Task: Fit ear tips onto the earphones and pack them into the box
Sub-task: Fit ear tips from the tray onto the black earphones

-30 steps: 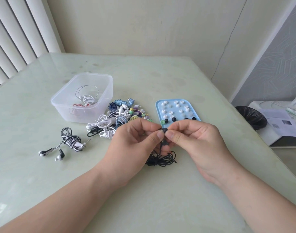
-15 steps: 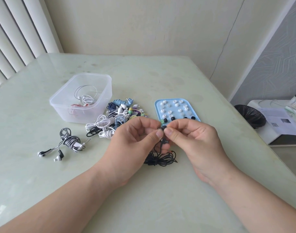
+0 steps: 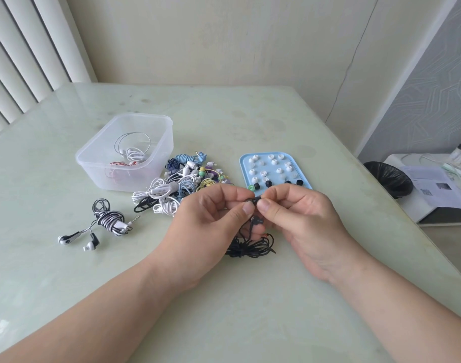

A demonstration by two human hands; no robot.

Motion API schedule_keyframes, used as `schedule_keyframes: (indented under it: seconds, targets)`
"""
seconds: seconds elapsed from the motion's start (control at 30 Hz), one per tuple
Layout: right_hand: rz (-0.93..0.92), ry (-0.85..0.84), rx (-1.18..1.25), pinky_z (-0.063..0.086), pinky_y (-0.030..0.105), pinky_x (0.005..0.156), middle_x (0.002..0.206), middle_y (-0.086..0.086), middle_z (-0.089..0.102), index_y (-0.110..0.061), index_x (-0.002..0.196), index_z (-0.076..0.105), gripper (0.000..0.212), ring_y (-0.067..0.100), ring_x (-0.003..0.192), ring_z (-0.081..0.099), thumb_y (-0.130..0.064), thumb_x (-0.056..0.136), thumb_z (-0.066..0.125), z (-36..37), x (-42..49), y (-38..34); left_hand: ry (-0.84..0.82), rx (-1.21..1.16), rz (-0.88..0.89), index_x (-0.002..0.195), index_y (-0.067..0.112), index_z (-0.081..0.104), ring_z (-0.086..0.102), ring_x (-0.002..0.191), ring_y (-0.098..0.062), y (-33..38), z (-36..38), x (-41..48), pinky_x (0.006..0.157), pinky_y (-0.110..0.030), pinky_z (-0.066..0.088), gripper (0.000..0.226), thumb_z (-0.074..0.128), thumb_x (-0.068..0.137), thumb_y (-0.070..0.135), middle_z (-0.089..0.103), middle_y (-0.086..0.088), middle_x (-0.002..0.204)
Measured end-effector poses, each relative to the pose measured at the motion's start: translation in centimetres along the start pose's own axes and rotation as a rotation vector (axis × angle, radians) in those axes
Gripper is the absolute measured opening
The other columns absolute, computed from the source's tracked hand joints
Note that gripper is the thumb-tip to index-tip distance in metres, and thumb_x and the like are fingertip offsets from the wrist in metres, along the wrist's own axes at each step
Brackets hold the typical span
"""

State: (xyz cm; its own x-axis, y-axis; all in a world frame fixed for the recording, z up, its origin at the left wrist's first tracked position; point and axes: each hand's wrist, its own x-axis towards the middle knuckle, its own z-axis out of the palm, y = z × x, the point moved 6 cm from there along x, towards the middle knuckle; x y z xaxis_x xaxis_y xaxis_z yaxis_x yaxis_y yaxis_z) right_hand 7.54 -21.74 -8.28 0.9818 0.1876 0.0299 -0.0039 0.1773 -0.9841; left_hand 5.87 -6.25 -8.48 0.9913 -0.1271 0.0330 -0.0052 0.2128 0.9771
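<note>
Two hands meet mid-table: left hand and right hand both pinch one black earbud, cable lying at six o'clock. Fitting step, I'd say, with the tip hidden between fingertips. Next up: press it on square, then over to the box at ten o'clock.

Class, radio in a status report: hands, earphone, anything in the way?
Left hand, right hand both pinching small black earbud. Its black coiled cable lies on pale table below. Nothing blocking.

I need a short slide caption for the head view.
Left hand and right hand pinch a black earphone near the blue ear-tip tray.
</note>
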Motion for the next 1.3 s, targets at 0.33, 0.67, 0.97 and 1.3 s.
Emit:
schedule_keyframes:
  seconds: [0.33,0.67,0.97,1.3]
  targets:
    - [0.068,-0.042,0.092,0.055,0.038,0.063,0.096,0.032,0.066,-0.002,0.092,0.068,0.01,0.043,0.083,0.06,-0.007,0.084,0.069,-0.1,0.4,0.5,0.007,-0.041,-0.012,0.101,-0.003,0.065,0.075,0.07,-0.03,0.1,0.1,-0.1,0.069,-0.035,0.063,0.009,0.067,0.093,-0.001,0.074,-0.026,0.092]
    - [0.054,-0.087,0.032,0.056,0.038,0.066,0.094,0.027,0.07,-0.004,0.094,0.066,0.008,0.04,0.077,0.063,-0.011,0.091,0.066,0.2,0.4,0.4,0.002,-0.006,-0.037,0.097,0.0,0.068,0.074,0.068,-0.029,0.1,0.1,-0.1,0.068,-0.037,0.064,0.003,0.068,0.094,0.0,0.076,-0.022,0.086]
    - [-0.084,-0.046,-0.125,0.054,0.021,0.06,0.07,-0.002,0.07,0.004,0.091,0.061,0.009,0.014,0.059,0.065,0.008,0.098,0.056,0.5,-0.1,-0.5,0.017,0.02,-0.046,0.102,-0.005,0.065,0.076,0.07,-0.032,-0.1,-0.2,0.0,0.069,-0.039,0.064,0.009,0.068,0.094,0.0,0.075,-0.022,0.087]
    - [-0.147,0.016,-0.211,0.056,0.02,0.064,0.077,0.006,0.074,0.001,0.091,0.068,0.006,0.017,0.063,0.071,0.006,0.094,0.066,0.0,-0.3,-1.1,0.035,0.039,0.014,0.097,-0.002,0.067,0.076,0.068,-0.027,0.1,0.0,-0.1,0.069,-0.035,0.064,0.003,0.067,0.095,-0.003,0.076,-0.013,0.078]
